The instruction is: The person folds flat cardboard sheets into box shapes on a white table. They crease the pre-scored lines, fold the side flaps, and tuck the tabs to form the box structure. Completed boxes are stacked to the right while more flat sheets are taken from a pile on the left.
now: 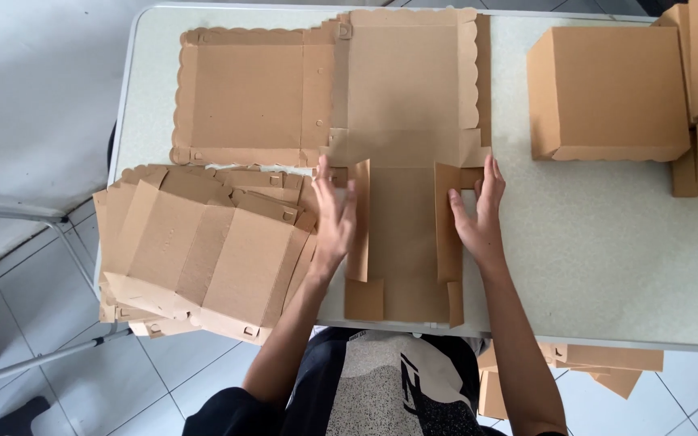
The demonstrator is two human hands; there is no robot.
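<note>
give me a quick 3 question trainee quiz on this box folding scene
1. True or false: the left hand and right hand each press a side flap of the flat box blank on the table.
2. Where does the stack of unfolded blanks lie: A) left of the hands, B) right of the hands, C) on the floor?
3. Fill in: the finished box sits at the table's far ____ side.

Key
1. True
2. A
3. right
</note>
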